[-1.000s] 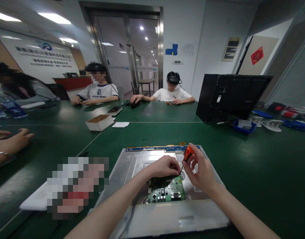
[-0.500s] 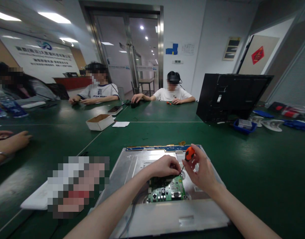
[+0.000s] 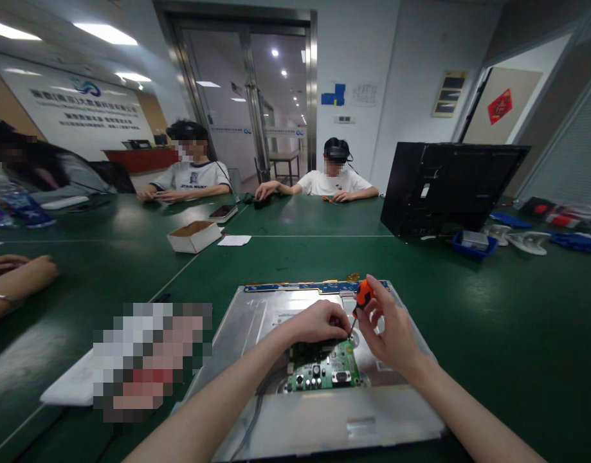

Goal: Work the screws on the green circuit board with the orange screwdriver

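Note:
An orange and black screwdriver [image 3: 364, 293] is held upright at a slight tilt in my right hand [image 3: 390, 328], its fingers around the handle. The thin shaft points down to the upper right corner of a green circuit board [image 3: 324, 371]. Beside the screwdriver's tip, my left hand [image 3: 324, 320] is closed in a pinch; whatever lies between its fingertips is hidden. That hand covers the board's upper part. The board sits on the silvery metal back of a display panel [image 3: 401, 415], with a blue strip board [image 3: 285, 288] along its far edge.
A black monitor [image 3: 454, 186] stands at the back right, near a blue tray [image 3: 474, 245]. An open white box [image 3: 193, 238] and a paper slip [image 3: 234, 240] lie farther back. Co-workers [image 3: 191, 170] sit around the green table [image 3: 507, 321]. A grey cable [image 3: 257, 418] crosses the panel.
The screwdriver's handle has shifted slightly left and stands more upright, with my right fingers turned around it. My left hand has stayed in place.

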`<act>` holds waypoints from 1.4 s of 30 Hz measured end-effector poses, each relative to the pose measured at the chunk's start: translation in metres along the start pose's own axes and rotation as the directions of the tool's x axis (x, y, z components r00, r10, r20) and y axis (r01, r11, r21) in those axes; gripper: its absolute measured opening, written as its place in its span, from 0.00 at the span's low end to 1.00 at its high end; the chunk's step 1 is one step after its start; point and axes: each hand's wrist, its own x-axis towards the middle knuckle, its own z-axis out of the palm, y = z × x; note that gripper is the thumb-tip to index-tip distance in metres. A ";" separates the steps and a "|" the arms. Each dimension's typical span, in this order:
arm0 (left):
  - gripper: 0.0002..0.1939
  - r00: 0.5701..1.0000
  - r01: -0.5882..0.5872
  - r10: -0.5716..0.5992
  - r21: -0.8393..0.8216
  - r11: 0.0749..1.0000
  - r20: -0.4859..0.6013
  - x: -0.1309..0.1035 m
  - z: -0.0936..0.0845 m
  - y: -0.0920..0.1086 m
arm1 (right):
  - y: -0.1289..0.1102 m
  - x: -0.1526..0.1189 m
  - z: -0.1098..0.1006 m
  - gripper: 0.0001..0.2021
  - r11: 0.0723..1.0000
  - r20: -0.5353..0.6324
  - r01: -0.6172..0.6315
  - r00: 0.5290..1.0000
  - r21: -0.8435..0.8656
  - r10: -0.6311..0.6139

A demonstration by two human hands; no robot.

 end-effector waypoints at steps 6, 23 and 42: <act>0.06 1.000 -0.002 0.002 0.001 1.000 0.005 0.001 -0.001 0.000 | 0.003 -0.002 0.003 0.27 1.000 -0.039 -0.005 0.999 -0.013 0.005; 0.06 1.000 -0.004 0.004 -0.024 1.000 0.009 0.000 -0.001 0.001 | 0.002 -0.004 0.001 0.28 0.999 0.004 -0.024 1.000 0.025 0.024; 0.08 1.000 0.004 -0.004 0.008 1.000 0.017 -0.001 -0.002 0.003 | 0.002 -0.002 0.001 0.28 1.000 -0.008 -0.015 1.000 0.008 0.015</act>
